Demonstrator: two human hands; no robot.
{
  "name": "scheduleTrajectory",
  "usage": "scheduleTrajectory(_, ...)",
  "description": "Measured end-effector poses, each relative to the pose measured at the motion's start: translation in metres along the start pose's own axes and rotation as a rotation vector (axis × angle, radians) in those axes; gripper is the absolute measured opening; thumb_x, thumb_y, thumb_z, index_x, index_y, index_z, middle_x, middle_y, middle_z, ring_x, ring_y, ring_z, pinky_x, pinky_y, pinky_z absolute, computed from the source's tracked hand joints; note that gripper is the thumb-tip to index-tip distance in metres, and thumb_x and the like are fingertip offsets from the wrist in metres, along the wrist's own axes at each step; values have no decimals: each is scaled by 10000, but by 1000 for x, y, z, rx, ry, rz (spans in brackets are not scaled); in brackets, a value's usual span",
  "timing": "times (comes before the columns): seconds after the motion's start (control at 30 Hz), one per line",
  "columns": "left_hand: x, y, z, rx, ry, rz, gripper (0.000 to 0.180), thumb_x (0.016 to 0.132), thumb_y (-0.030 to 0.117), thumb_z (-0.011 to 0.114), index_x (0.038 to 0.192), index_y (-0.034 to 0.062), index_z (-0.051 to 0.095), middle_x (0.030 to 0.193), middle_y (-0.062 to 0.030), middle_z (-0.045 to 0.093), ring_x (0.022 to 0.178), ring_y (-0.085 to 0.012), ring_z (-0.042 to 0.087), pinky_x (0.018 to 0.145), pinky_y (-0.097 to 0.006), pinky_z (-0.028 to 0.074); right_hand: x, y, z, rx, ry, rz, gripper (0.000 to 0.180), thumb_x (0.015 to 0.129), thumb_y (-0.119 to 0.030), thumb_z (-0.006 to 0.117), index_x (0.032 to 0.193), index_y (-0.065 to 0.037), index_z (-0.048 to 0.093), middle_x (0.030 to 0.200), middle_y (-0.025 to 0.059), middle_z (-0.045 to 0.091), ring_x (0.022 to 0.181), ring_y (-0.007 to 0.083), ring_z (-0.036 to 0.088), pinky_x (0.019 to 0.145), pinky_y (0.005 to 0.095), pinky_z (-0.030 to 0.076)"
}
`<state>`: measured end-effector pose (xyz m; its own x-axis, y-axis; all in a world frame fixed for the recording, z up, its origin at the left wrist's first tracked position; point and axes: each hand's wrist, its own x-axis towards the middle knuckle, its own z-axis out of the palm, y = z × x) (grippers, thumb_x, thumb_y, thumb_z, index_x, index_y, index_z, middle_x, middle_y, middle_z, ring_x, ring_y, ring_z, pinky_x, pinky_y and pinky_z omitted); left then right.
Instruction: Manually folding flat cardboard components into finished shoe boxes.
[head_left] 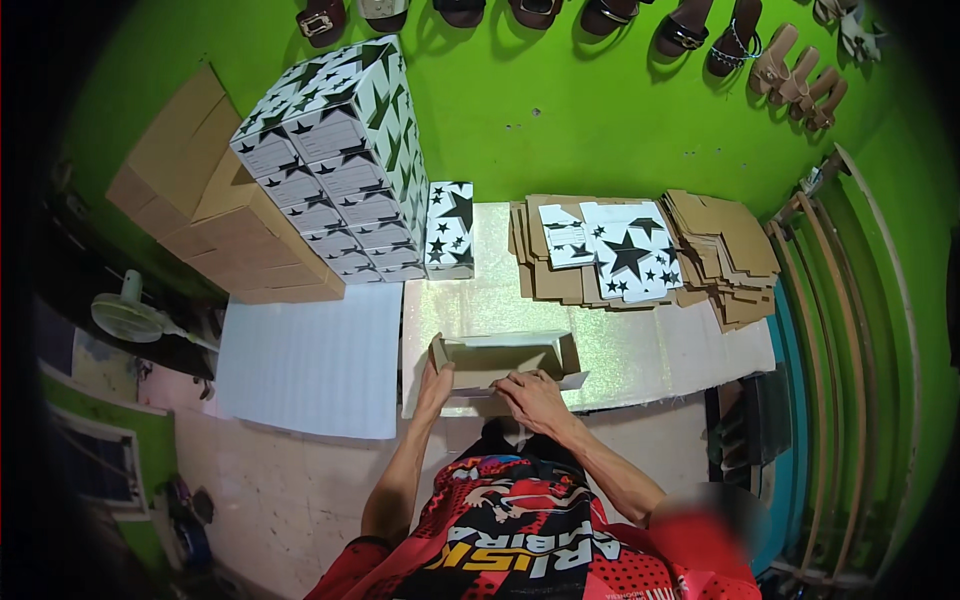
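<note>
Close in front of me, at the near edge of the table, lies a partly folded cardboard box (500, 361), its brown inside facing up and its side walls raised. My left hand (436, 387) grips the left end of it, with the thumb on the inner side of the wall. On the near wall, right of the middle, my right hand (532, 398) has its fingers bent over the edge. Part of the near wall is hidden behind this hand.
White boxes with black stars (365, 150) are stacked high at the back left, one lower box (450, 230) beside them. Brown boxes (250, 235) stand further left. Flat star-printed cardboard (630, 255) lies on brown sheets (725, 250) at the back right. Sandals (680, 28) hang on the green wall.
</note>
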<state>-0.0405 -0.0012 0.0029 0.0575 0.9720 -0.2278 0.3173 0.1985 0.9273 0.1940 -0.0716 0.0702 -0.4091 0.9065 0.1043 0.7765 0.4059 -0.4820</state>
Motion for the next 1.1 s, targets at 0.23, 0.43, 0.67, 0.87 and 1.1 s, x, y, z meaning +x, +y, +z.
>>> scheduleTrajectory(0.23, -6, -37, 2, -183, 1, -216, 709, 909, 142, 528, 1584, -14, 376, 1491, -236, 535, 1344, -345, 503, 1158, -399, 362, -1, -3, -4, 88, 23, -32, 333, 1011, -365, 639, 1124, -79, 767, 1055, 104, 733, 1004, 302, 700, 973, 455, 495)
scheduleTrajectory(0.43, 4, -47, 0, -187, 22, -307, 578, 867, 150, 582, 1403, -55, 512, 1302, -183, 584, 1222, -281, 516, 1109, -400, 370, -3, 18, -31, 137, 197, 161, 414, 1009, -398, 672, 1243, -63, 737, 1357, 169, 670, 1242, 347, 634, 1016, 456, 548)
scheduleTrajectory(0.67, 10, -18, 3, -117, -115, -276, 681, 927, 283, 615, 1503, -47, 463, 1454, -229, 533, 1361, -320, 466, 1185, -422, 317, -21, 83, -26, 115, 306, 520, 747, 983, -618, 619, 1513, -94, 574, 1643, 241, 405, 1501, 453, 396, 1217, 490, 381)
scheduleTrajectory(0.87, 14, -20, 9, -323, 68, -554, 853, 1035, 635, 524, 1601, 5, 419, 1538, -203, 526, 1418, -312, 481, 1186, -407, 342, -29, 99, -35, 228, 99, 521, 979, 820, -728, 732, 1567, -133, 516, 1709, 202, 300, 1566, 449, 280, 1252, 533, 318)
scheduleTrajectory(1.1, 9, -11, 22, 6, 94, -66, 588, 1066, 379, 564, 1535, 30, 509, 1303, -204, 674, 1151, -282, 634, 1017, -373, 476, -49, 88, -38, -302, -236, 294, 1310, 592, -795, 843, 1664, -242, 334, 1758, 184, 139, 1596, 493, 137, 1228, 748, 125)
